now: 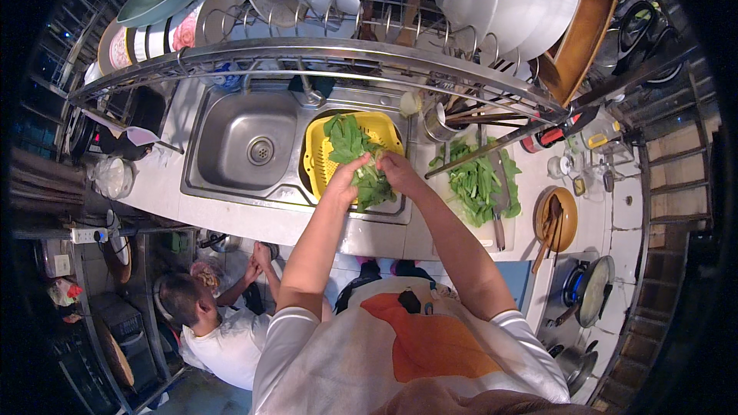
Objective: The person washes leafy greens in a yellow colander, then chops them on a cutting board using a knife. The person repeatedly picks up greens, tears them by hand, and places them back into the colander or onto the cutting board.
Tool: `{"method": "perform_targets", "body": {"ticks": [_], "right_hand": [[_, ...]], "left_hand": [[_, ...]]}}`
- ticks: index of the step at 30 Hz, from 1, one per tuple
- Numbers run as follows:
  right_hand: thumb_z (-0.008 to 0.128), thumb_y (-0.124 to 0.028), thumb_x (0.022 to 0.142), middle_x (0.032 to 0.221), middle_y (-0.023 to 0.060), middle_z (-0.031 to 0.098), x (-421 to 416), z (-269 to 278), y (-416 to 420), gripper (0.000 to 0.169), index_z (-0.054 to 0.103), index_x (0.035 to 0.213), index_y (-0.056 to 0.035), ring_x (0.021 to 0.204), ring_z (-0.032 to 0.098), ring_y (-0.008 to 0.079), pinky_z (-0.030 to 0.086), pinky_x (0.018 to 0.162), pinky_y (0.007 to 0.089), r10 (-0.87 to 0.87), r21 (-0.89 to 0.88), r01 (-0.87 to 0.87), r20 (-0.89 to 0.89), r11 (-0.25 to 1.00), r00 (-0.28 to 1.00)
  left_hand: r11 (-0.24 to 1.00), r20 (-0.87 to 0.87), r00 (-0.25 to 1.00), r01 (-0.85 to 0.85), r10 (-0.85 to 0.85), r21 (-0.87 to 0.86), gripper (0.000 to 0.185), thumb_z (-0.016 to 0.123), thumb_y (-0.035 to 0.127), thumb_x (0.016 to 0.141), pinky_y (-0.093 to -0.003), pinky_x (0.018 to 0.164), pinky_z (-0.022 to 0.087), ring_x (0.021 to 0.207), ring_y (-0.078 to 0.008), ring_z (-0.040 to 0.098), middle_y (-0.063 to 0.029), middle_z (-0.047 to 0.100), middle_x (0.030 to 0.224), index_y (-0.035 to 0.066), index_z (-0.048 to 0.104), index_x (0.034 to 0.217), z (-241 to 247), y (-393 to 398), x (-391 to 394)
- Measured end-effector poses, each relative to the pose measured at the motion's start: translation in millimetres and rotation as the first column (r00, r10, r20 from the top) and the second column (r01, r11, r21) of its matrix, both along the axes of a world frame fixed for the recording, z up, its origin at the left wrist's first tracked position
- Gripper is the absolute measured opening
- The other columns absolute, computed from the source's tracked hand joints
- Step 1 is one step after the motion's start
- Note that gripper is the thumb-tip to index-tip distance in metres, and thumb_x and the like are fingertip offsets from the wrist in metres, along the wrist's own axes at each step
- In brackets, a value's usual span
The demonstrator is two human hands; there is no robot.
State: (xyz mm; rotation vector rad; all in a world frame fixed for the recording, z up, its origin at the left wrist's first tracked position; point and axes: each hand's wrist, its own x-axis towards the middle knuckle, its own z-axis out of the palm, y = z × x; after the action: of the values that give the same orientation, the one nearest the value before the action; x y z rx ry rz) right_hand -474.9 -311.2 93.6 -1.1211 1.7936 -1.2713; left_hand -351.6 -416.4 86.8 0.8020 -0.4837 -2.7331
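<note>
My left hand [344, 180] grips a bunch of leafy green vegetables [346, 141] over the sink's right basin. At the pale stem end, the fingers of my right hand [398, 172] are pinched on the same bunch, close beside the left. Beneath both hands a yellow plastic colander [318, 161] sits in that basin, partly covered by the leaves. Cut greens [473, 181] are heaped to the right on a pale cutting board [483, 236]. A kitchen knife [499, 230] lies across them, its handle towards me.
A metal dish rack [323, 46] with bowls and plates spans the sink's far side. The left steel basin [248, 127] has a drain. Rightward are a utensil holder [439, 125], a brown bowl [568, 216] and a wok [597, 291] over a blue flame. Another person [225, 346] sits lower left.
</note>
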Motion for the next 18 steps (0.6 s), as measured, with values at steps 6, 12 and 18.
{"method": "perform_targets", "body": {"ticks": [6, 12, 18], "right_hand": [[0.046, -0.016, 0.085, 0.071, 0.0133, 0.056, 4, 33, 16, 0.018, 0.055, 0.081, -0.0017, 0.066, 0.055, 0.0239, 0.043, 0.061, 0.0349, -0.181, -0.052, 0.175, -0.157, 0.983, 0.971], [0.057, -0.010, 0.083, 0.074, 0.0089, 0.058, -1, 40, 112, 0.012, 0.064, 0.089, -0.0030, 0.060, 0.052, 0.0154, 0.042, 0.054, 0.0280, -0.350, -0.094, 0.339, -0.149, 0.936, 0.925], [0.058, -0.003, 0.081, 0.081, 0.0080, 0.062, 20, 19, 294, 0.016, 0.065, 0.095, -0.0020, 0.072, 0.058, 0.0140, 0.046, 0.064, 0.0255, -0.531, 0.073, 0.547, -0.165, 0.834, 0.831]], "left_hand": [[0.989, 0.031, 0.999, -0.027, 0.023, 0.149, 0.031, 0.066, 0.011, 0.079, -0.0399, 0.077, 0.053, 0.087, -0.0241, 0.062, -0.0107, 0.062, 0.099, 0.004, 0.055, 0.107, 9, 3, -4], [0.983, 0.092, 0.985, -0.157, 0.149, 0.097, 0.034, 0.069, 0.015, 0.076, -0.0444, 0.086, 0.048, 0.095, -0.0270, 0.059, -0.0106, 0.061, 0.102, 0.005, 0.057, 0.106, -5, -8, -8], [0.982, 0.021, 0.985, -0.171, 0.169, 0.084, 0.033, 0.068, 0.018, 0.077, -0.0437, 0.084, 0.048, 0.092, -0.0292, 0.060, -0.0121, 0.062, 0.100, 0.003, 0.057, 0.104, 12, -7, -10]]}}
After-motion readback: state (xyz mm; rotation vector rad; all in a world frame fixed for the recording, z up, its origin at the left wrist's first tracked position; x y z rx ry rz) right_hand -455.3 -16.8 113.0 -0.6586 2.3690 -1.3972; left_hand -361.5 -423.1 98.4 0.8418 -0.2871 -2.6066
